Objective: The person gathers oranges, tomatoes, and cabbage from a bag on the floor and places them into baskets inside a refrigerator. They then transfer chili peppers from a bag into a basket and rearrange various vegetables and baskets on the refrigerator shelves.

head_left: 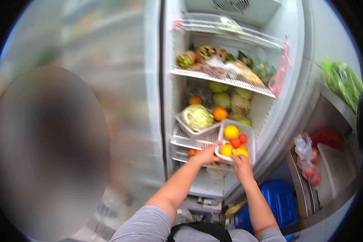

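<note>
A white plastic tray (250,135) with several yellow-orange fruits (231,132) and red tomatoes (242,138) is at the front right of a fridge shelf. My left hand (207,154) is closed on the tray's near left corner. At its near edge, my right hand (242,164) has its fingers curled over the rim beside a yellow fruit (240,153). To the left, a cut cabbage (197,117) lies in a second white tray (201,134). An orange (220,113) sits behind, between the two trays.
Above is a wire shelf (226,80) of bagged vegetables. The fridge's glass door (129,121) stands at the left. On the right are a steel sink (343,177), a bag of red produce (309,163) and a green bag (343,82). A blue bin (279,201) stands below.
</note>
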Demonstrator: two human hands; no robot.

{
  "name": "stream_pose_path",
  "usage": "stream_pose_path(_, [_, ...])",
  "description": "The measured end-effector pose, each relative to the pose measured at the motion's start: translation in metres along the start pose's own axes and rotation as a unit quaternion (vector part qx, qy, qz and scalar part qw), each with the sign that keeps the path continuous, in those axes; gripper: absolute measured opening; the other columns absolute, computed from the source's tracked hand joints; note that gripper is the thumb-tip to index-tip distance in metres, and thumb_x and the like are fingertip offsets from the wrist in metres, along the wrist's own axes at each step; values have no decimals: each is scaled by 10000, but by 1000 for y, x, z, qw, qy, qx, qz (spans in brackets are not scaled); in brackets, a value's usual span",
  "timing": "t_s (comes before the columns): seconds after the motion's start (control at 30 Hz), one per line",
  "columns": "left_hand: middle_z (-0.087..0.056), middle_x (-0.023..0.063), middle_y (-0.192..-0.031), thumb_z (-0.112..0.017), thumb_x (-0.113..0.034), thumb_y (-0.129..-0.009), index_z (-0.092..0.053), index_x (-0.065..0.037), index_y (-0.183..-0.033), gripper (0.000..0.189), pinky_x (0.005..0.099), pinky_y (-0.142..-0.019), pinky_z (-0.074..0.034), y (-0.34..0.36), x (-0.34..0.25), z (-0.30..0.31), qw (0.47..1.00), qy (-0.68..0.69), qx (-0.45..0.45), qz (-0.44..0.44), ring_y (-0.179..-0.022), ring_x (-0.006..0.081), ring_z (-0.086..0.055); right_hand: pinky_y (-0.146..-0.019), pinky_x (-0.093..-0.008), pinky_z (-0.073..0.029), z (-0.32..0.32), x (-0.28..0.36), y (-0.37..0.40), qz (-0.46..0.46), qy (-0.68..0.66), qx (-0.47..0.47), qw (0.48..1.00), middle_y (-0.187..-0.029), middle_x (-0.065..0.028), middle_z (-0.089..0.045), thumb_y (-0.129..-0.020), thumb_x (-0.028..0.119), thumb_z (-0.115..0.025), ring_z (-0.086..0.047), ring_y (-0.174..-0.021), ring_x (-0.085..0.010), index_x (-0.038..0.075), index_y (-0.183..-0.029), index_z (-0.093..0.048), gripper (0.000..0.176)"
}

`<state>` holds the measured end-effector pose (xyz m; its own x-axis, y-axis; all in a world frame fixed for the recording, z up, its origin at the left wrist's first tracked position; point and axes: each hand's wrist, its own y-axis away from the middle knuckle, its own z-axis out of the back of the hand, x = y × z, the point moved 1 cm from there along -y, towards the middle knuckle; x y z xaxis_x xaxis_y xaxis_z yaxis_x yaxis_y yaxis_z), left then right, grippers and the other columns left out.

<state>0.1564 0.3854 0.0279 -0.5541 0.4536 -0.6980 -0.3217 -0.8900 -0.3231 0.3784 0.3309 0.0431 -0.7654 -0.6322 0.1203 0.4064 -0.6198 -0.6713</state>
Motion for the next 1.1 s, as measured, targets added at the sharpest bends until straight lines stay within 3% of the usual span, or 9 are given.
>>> stream_pose_path(0.23, [-640, 249, -1080, -789, -260, -752, -316, -213, -1354, 767, 459, -871, -495, 4, -16, 13, 995, -18, 66, 66, -1020, 411, -624, -880, -455, -404, 20, 24, -18, -43, -3, 19, 999, -1159, -93, -580, -788, 309, -735, -568, -1067, -303, 125, -1160, -641, 426])
stream_pose_path(0.33, [-638, 249, -1088, -781, -263, -764, -306, -217, -1361, 764, 461, -873, -494, 10, -33, 25, 977, 95, 130, 139, -1007, 410, -630, -883, -446, -395, 11, 29, -24, -13, -7, 20, 1000, -1261, -92, -560, -781, 317, -733, -561, -1116, -288, 166, -1193, -633, 450])
stream_pose_path(0.43, [-639, 242, -1089, -783, -262, -770, -278, -223, -1379, 792, 457, -874, -493, 4, -13, 11, 992, 28, 84, 88, -1006, 403, -632, -881, -446, -387, -5, 27, -21, 35, 116, 42, 992, -1317, -91, -544, -772, 331, -732, -566, -1129, -266, 211, -1221, -624, 477])
stream_pose_path(0.6, [-667, 213, -1049, -762, -325, -798, -232, -245, -1396, 803, 427, -806, -523, -13, 23, -7, 999, 19, 45, -18, -924, 381, -666, -907, -463, -361, -25, 13, -20, -4, 87, 28, 996, -1324, -83, -569, -800, 195, -645, -595, -1108, -234, 280, -1142, -685, 355])
stream_pose_path(0.63, [-668, 217, -1045, -758, -301, -807, -181, -250, -1433, 852, 431, -800, -524, -14, 19, -5, 996, 28, 82, 33, -911, 374, -671, -907, -463, -361, -24, 13, -20, 5, 90, 19, 996, -1324, -83, -569, -800, 195, -645, -595, -1108, -234, 280, -1142, -685, 355])
stream_pose_path(0.77, [-641, 228, -1142, -837, -316, -728, -165, -248, -1475, 1007, 412, -927, -489, -16, 15, -12, 996, 29, 58, 53, -1068, 365, -629, -928, -497, -349, -21, 19, -22, -1, 84, 38, 996, -1328, -73, -573, -828, 178, -603, -605, -1105, -229, 298, -1143, -688, 347])
stream_pose_path(0.83, [-568, 226, -1281, -838, -315, -721, -150, -265, -1503, 1043, 417, -969, -471, -25, 25, -15, 999, -28, 28, -19, -1153, 370, -582, -920, -499, -365, -15, 22, -25, -25, 81, 78, 993, -1338, -82, -566, -863, 233, -584, -591, -1133, -245, 287, -1161, -678, 317])
stream_pose_path(0.9, [-167, 185, -1570, -827, -289, -719, -138, -296, -1526, 1062, 492, -1052, -396, -22, 19, -22, 993, -95, 15, 67, -1294, 412, -448, -920, -506, -370, -22, 14, -23, -2, 76, 63, 995, -1340, -79, -565, -853, 234, -601, -592, -1135, -250, 294, -1162, -676, 323])
stream_pose_path(1.1, [-25, 169, -1598, -810, -263, -727, -146, -277, -1534, 1045, 607, -1039, -345, 50, -58, -1, 969, -230, -6, 85, -1354, 398, -370, -941, -536, -382, -23, 5, -21, -3, 57, 55, 997, -1302, -83, -584, -820, 203, -658, -589, -1133, -270, 270, -1132, -692, 321])
